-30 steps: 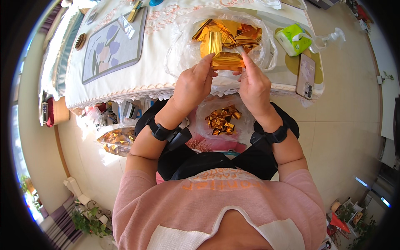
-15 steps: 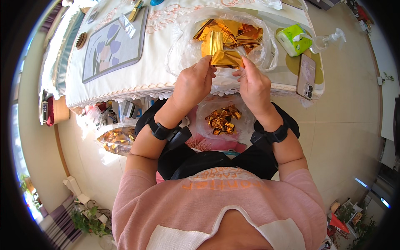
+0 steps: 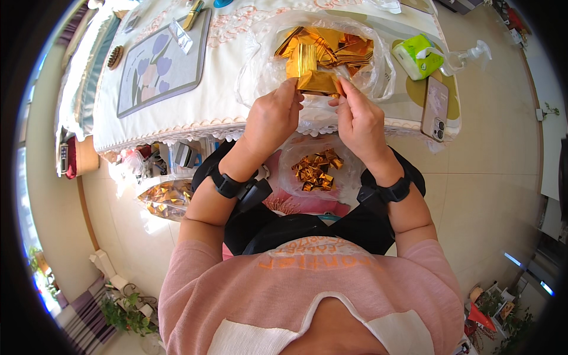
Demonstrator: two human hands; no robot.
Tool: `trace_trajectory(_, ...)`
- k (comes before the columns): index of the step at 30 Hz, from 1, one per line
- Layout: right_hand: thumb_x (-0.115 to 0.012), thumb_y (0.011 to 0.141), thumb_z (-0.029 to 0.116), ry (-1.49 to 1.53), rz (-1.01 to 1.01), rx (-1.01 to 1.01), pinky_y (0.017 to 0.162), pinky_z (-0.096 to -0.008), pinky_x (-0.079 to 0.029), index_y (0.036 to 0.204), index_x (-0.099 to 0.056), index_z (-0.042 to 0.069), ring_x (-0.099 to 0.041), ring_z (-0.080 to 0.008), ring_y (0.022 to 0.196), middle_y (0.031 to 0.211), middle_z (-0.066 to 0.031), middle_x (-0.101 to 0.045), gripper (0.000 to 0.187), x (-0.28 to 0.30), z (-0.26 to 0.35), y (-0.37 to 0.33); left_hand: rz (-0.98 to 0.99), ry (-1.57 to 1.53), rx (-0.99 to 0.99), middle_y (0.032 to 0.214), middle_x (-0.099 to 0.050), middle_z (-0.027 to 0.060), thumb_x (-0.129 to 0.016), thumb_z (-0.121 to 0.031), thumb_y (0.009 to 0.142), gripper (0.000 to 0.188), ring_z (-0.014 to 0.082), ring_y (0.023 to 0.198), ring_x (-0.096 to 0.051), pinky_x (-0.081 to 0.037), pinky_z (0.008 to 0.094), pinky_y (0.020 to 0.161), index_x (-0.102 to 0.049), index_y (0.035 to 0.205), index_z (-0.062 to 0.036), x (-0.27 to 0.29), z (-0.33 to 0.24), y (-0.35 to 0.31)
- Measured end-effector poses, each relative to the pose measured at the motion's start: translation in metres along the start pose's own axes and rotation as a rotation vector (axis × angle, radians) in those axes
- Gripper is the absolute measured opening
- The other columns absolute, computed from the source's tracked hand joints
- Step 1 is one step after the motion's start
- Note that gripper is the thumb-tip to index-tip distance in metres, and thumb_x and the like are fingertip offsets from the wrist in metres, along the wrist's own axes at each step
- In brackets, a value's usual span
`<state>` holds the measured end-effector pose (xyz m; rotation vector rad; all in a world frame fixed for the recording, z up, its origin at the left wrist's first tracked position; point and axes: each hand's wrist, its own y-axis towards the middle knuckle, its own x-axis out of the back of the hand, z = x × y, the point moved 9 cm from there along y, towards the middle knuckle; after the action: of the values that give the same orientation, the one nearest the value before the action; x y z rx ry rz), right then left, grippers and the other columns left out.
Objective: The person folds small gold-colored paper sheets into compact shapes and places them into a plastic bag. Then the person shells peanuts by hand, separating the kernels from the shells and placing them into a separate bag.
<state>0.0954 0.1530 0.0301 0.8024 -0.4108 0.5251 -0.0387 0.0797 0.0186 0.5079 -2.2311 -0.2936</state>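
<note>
Between my two hands, over the table's front edge, is a piece of shiny gold foil paper, partly folded. My left hand pinches its left end between thumb and fingers. At the other end my right hand pinches the right corner. Just beyond lies an open clear plastic bag with stacks of gold foil sheets in it. Below my hands, at my lap, a second clear plastic bag holds small folded gold foil pieces. My fingers hide the ends of the held paper.
Right of the foil sheets are a green tissue pack, a clear pump bottle and a phone near the table corner. A flower-printed mat lies to the left. Another bag of gold pieces sits below the table's left side.
The right end of the gold foil paper has folded inward a little, and my right hand has shifted slightly left. My left hand has barely moved.
</note>
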Motion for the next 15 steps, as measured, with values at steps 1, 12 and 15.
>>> trace_trajectory(1,-0.054,0.083,-0.007,0.018,0.007,-0.001,0.066,-0.0409,-0.054,0.121,-0.051,-0.011,-0.067,-0.0349,0.074,0.083,-0.0231,-0.066,0.038,0.0000,0.0004,0.0004,-0.018,0.009,-0.002,0.083,-0.069,0.0151,-0.046,0.008,0.089,0.030,0.0227,0.072,-0.072,-0.057,0.0311,0.063,-0.051,0.119,0.0069,0.0015,-0.0003,-0.0001)
trace_trajectory(12,-0.053,0.083,-0.007,0.041,0.056,-0.076,0.067,-0.0410,-0.054,0.121,-0.051,-0.010,-0.068,-0.0349,0.074,0.085,-0.0232,-0.066,0.038,-0.0022,-0.0019,0.0002,0.040,-0.051,0.009,0.083,-0.069,0.0152,-0.045,0.009,0.087,0.031,0.0228,0.072,-0.072,-0.057,0.0313,0.063,-0.051,0.117,0.0074,-0.0031,-0.0020,-0.0011)
trace_trajectory(15,-0.053,0.083,-0.007,0.048,0.072,-0.104,0.067,-0.0410,-0.054,0.121,-0.052,-0.010,-0.068,-0.0350,0.074,0.084,-0.0228,-0.067,0.038,-0.0037,-0.0041,-0.0005,0.055,-0.064,-0.001,0.083,-0.069,0.0149,-0.046,0.009,0.086,0.031,0.0228,0.072,-0.071,-0.057,0.0313,0.063,-0.051,0.117,0.0071,-0.0048,-0.0039,-0.0015)
